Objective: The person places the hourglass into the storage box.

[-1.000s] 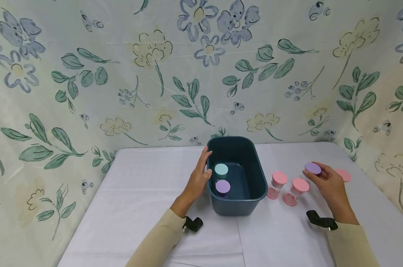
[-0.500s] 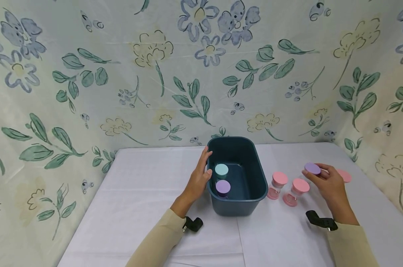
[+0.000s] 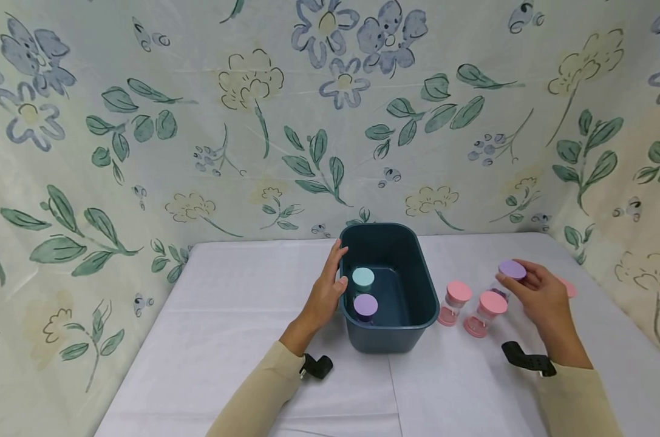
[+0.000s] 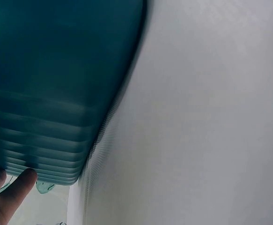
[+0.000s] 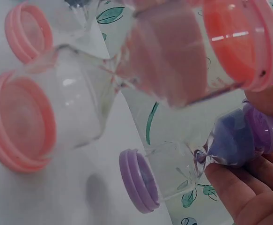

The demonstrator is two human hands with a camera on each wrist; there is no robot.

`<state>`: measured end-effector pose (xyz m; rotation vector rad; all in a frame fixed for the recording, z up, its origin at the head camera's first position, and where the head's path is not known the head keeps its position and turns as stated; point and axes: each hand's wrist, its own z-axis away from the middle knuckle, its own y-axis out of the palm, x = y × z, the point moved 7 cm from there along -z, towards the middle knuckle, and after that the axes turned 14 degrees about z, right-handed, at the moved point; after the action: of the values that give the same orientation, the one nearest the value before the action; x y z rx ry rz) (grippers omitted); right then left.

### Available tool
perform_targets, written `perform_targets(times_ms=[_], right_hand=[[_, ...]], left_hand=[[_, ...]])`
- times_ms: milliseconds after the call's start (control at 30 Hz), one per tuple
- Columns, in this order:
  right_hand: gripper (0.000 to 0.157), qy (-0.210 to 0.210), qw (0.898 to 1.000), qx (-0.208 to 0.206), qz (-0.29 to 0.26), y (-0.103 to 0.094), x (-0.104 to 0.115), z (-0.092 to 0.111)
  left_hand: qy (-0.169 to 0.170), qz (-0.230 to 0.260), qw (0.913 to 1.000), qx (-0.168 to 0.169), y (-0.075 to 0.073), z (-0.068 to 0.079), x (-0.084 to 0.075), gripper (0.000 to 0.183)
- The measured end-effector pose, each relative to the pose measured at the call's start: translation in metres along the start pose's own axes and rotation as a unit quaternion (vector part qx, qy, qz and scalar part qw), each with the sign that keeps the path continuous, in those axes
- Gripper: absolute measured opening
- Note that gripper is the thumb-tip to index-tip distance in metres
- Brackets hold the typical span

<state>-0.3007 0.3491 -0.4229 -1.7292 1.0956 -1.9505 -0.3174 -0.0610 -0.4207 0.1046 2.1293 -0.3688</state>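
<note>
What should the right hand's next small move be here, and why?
Probably raise the purple hourglass a little and bring it toward the bin: the right hand grips it, two pink hourglasses stand in between, and the left hand rests against the bin, which holds a teal-lidded piece and a purple-lidded piece.

On my remote feed, I see a dark teal bin (image 3: 385, 341), white tablecloth (image 3: 242, 303), a backdrop (image 3: 362, 182) printed with blue flowers (image 3: 343, 82) and green leaves (image 3: 319, 145), pink-capped hourglasses (image 3: 458, 292), and a purple-capped hourglass (image 5: 202, 159) whose sand (image 5: 233, 137) looks bluish, though dimly lit.
</note>
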Motion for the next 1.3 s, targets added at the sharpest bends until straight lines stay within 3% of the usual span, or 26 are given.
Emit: perform_targets(times_ms=[333,733,1200,1300], right_hand=[[0.074,-0.002,0.999,0.007,-0.039,-0.013,0.012,0.013],[0.067,-0.038,0.996,-0.019,-0.073,-0.028,0.029,0.024],[0.066,-0.04,0.994,-0.037,-0.091,-0.038,0.042,0.035],[0.066,-0.037,0.994,-0.045,-0.094,-0.041,0.046,0.037]], left_hand=[[0.002,0.002,1.0,0.001,0.001,0.0,0.002,0.071],[0.004,-0.003,1.0,-0.002,-0.001,0.001,0.0,0.069],[0.009,-0.002,1.0,0.0,-0.001,0.002,-0.001,0.066],[0.011,0.003,0.9999,0.003,-0.001,0.002,-0.007,0.065]])
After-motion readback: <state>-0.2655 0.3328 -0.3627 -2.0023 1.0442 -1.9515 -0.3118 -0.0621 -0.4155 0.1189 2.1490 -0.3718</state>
